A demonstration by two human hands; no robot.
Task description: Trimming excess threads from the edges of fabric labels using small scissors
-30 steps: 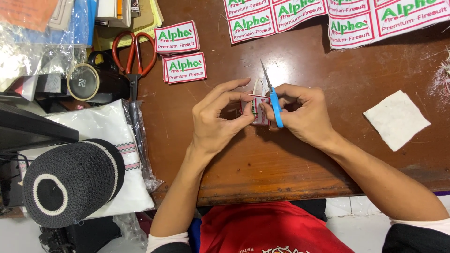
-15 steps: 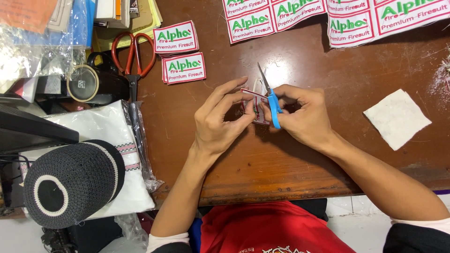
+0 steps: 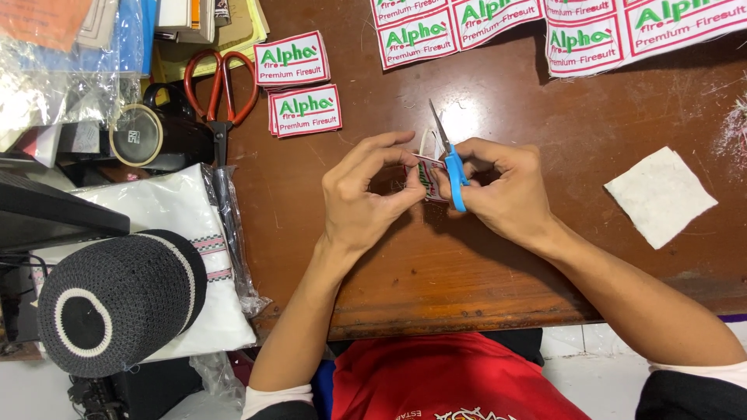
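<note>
Hands together at the middle of the brown wooden desk (image 3: 506, 272), both working one small patch. Left hand (image 3: 366, 198) pinches the embroidered patch (image 3: 430, 177) between thumb and fingertips, held just above the desk surface. Right hand (image 3: 502, 190) is closed around blue-handled snips (image 3: 450, 159), blades pointing toward the far edge, tip clear above the patch. Snips touch or sit just over the patch's right edge; cannot tell if the blades are cutting.

Two stacked white patches with red borders and green lettering (image 3: 299, 85) lie toward the far-left part of the desk. More of the same patches (image 3: 545, 27) in rows along the far edge. Red-handled scissors (image 3: 220, 89) lie just left of the stacked patches, blades pointing toward the near edge. White fabric square (image 3: 660, 196) sits near the right edge, well apart from the hands.

Off the left edge: black knitted cap with white ring (image 3: 117, 299) resting on a white folded cloth in clear plastic (image 3: 175, 214). Roll of tape (image 3: 136, 134) beside the scissors handles. Person wears a red shirt (image 3: 443, 381), at the near edge.
</note>
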